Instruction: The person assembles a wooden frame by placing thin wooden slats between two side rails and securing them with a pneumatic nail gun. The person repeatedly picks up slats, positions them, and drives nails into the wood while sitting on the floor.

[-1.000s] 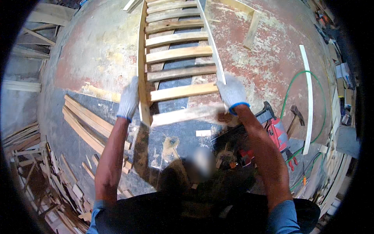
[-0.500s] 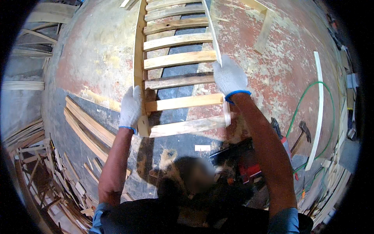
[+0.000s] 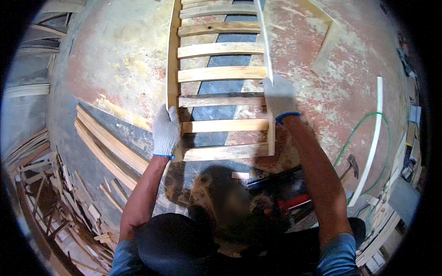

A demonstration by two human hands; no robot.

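Note:
A long wooden slatted frame [image 3: 222, 73], like a ladder with two side rails and several pale cross slats, stretches away from me across the floor. My left hand [image 3: 166, 133], in a white knit glove with a blue cuff, is closed round the left rail near its close end. In a matching glove, my right hand [image 3: 280, 94] grips the right rail, a little farther along. The palm sides of both hands and some of the fingers are hidden. Below them, the nearest slat [image 3: 225, 152] joins the two rails.
Long wooden strips [image 3: 110, 145] lie at the left, with a heap of scrap wood [image 3: 78, 202] beyond. At the right are a hammer [image 3: 352, 166], a white strip [image 3: 370, 152] and a green hose [image 3: 353, 131]. A red tool [image 3: 294, 201] sits by my right forearm.
The frame's near end has swung round in view, so its nearest slats lie more level. Both hands stay on the rails and appear slightly farther right; the view has shifted as well.

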